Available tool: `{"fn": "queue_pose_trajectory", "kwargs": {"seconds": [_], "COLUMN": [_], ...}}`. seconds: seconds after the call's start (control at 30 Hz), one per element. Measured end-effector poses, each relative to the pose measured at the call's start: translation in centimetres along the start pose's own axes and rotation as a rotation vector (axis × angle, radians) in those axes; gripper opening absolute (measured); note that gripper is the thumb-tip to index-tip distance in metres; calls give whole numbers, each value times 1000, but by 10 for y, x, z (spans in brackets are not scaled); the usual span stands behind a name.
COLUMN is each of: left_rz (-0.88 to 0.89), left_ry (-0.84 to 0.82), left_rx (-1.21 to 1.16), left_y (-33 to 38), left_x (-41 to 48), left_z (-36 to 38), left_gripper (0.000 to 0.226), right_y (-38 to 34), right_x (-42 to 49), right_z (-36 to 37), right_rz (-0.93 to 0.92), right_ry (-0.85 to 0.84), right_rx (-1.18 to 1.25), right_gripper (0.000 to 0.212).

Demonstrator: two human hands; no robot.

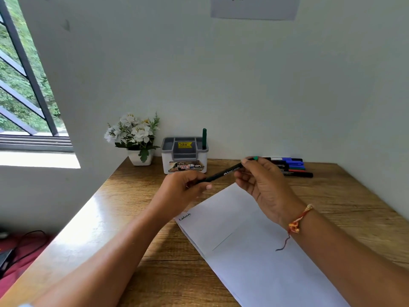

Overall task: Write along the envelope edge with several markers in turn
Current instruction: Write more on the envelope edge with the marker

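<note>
Wall (221, 74) is pale and fills the top half. Desk (345, 196) is wood, pushed into the corner. Envelope (254, 262) is white and lies flat on the desk in front of you, skewed, running from mid-desk down to the lower right. There is a short line of small handwriting on its left edge near the far corner, too small to read. Window (22, 85) at far left has dark bars and greenery outside. Sign (254, 7) is on the wall up top, cut off by the frame.

Your left hand (186, 189) has its fingers curled round the lower end of the held marker (223, 173). Your right hand (265, 189) pinches the barrel near the upper end. Both are up off the desk, over the envelope's far end. The held marker is dark with a green end cap and tilts up to the right. Its tip is hidden in your left hand, so I can't tell whether it's capped.

Plant (135, 136) with white flowers in a white pot sits at the back left. Organizer (184, 158), grey and white, is just right of it. Spare markers (292, 167) lie in a row at the back, partly behind your right hand. Bracelet (298, 220), an orange thread, is on your right wrist. Upright marker (204, 138), dark green, stands in the organizer's right slot.
</note>
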State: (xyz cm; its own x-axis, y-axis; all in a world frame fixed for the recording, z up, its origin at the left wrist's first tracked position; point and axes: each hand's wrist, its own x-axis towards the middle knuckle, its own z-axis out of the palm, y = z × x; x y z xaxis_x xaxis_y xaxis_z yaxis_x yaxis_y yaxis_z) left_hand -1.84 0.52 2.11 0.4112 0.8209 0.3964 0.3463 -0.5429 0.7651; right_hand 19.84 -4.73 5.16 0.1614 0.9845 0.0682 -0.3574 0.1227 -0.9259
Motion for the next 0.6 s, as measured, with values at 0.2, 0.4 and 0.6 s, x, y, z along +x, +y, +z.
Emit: {"fn": "queue_pose_trajectory", "kwargs": {"seconds": [0.2, 0.4, 0.6], "left_rz": [-6, -32, -126], "left_ry": [-129, -222, -241], "left_rx": [-92, -216, -396], "left_y": [2, 8, 10], "left_x": [0, -2, -4], "left_z": [5, 5, 2], "left_gripper": [24, 27, 24], "right_y": [19, 22, 19], "right_x": [-12, -16, -19], "right_z": [12, 17, 16], "right_rz": [36, 79, 142], "right_ry": [-181, -245, -300], "right_rx": [-298, -295, -186], "right_gripper": [40, 29, 28]}}
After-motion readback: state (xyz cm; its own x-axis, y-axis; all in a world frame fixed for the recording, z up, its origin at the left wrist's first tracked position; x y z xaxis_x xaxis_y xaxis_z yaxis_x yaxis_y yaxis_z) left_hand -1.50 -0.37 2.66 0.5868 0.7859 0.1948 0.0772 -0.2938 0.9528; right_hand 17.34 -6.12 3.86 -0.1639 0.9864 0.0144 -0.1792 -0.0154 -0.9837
